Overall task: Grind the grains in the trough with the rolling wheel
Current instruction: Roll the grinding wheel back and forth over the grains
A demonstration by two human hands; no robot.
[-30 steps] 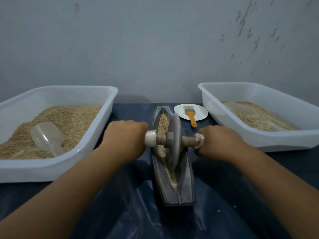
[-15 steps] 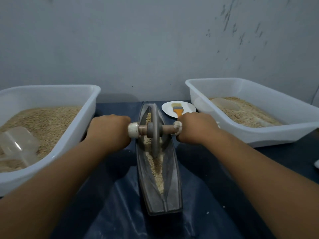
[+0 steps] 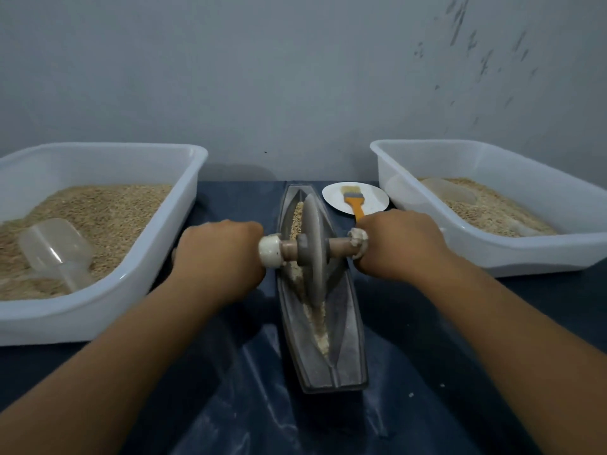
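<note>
grey metal rolling wheel (image 3: 312,247) on tan wooden axle, grey boat-shaped trough (image 3: 345,353), beige grains (image 3: 318,326), two white plastic tubs (image 3: 157,244) (image 3: 512,254), white round plate (image 3: 335,196), orange-handled brush (image 3: 354,202), dark navy table cover (image 3: 249,405), pale grey wall (image 3: 262,77) with dark flecks

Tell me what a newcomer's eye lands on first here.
The grey rolling wheel stands upright in the narrow trough at centre, its axle gripped by the left hand and right hand. A white tub of grain flanks each side: left tub, right tub.
</note>
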